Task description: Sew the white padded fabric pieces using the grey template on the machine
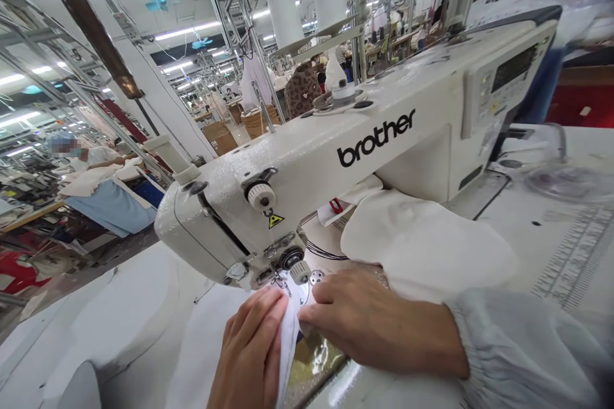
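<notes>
A white sewing machine (307, 160) marked "brother" spans the view, its lit needle area low at the left end. Under and in front of the needle lies a piece of white fabric (288, 339) with a folded edge. My left hand (254, 345) is on this fabric just before the presser foot, fingers together and bent over it; the thumb is hidden. Close to the right side of the foot, my right hand (355, 316) is closed, fingers curled, with the thumb at the fabric's edge. What lies inside its fingers is mostly hidden.
Cream fabric pieces (422, 243) lie under the machine arm. A printed ruler scale (575, 255) marks the table at right. Two thread cones (285, 16) stand above. At left, another person (91, 153) sits behind a bench with light blue cloth (112, 198).
</notes>
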`<state>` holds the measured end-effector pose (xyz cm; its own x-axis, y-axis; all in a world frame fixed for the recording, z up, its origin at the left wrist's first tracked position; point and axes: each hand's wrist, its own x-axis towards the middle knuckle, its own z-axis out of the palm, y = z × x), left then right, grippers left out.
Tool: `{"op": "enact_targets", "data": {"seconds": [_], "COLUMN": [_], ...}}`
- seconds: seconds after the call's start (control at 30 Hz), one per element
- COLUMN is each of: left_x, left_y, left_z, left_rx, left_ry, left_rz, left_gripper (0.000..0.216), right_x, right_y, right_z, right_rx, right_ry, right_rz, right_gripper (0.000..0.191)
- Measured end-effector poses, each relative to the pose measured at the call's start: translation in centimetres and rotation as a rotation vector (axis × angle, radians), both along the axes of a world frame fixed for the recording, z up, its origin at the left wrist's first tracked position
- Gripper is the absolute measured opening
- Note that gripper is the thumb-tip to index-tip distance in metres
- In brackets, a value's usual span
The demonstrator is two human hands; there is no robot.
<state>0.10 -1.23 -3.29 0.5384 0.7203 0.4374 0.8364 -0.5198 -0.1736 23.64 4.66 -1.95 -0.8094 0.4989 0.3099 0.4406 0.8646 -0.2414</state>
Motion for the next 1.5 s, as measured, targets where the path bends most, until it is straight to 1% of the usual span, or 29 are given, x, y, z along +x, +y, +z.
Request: {"op": "enact_targets", "data": {"seconds": [0.1, 0.27, 0.37, 0.5, 0.6, 0.73, 0.83, 0.97, 1.1, 1.23, 1.5], "left_x": [0.2, 0.2, 0.0, -0.1, 0.0, 0.5, 0.8, 1.0, 0.8, 0.4, 0.3], "left_y": [-0.2, -0.4, -0.6, -0.8, -0.7, -0.8, -0.9, -1.0, -0.8, -0.9, -1.0], "left_z": [-0.1, 1.0, 1.3, 0.8, 0.2, -0.3, -0.7, -1.3, -1.1, -0.5, -1.1], "left_rx": [-0.002, -0.108, -0.093, -0.056, -0.041, 0.017, 0.027, 0.025, -0.008, -0.047, 0.093], "left_ry": [-0.025, -0.009, -0.009, -0.018, -0.011, -0.008, -0.02, -0.03, 0.0, 0.027, 0.066], "left_rz": [0.018, 0.005, 0.003, -0.019, -0.01, 0.043, 0.073, 0.113, 0.109, 0.086, 0.082], "left_gripper": [0.039, 0.04, 0.038, 0.036, 0.036, 0.037, 0.037, 0.038, 0.041, 0.039, 0.036], "right_x": [0.0, 0.1, 0.1, 0.0, 0.0, -0.1, -0.1, -0.1, 0.0, 0.2, 0.2], "right_y": [0.0, -0.1, -0.2, -0.2, -0.1, -0.1, -0.1, -0.1, -0.2, -0.2, -0.1], "right_z": [0.0, 0.5, 0.8, 0.5, 0.2, -0.1, -0.1, -0.2, 0.1, 0.4, -0.1], "right_rx": [-0.011, -0.012, -0.005, 0.017, 0.039, 0.045, 0.05, 0.056, 0.059, 0.065, 0.067], "right_ry": [0.004, -0.051, -0.088, -0.08, -0.043, -0.015, -0.004, -0.006, 0.006, -0.002, 0.007], "right_rz": [0.001, 0.03, 0.034, 0.053, 0.043, -0.005, -0.033, -0.033, -0.007, 0.093, 0.105], "right_gripper": [0.006, 0.01, 0.009, 0.009, 0.009, 0.008, 0.008, 0.007, 0.008, 0.007, 0.011]}}
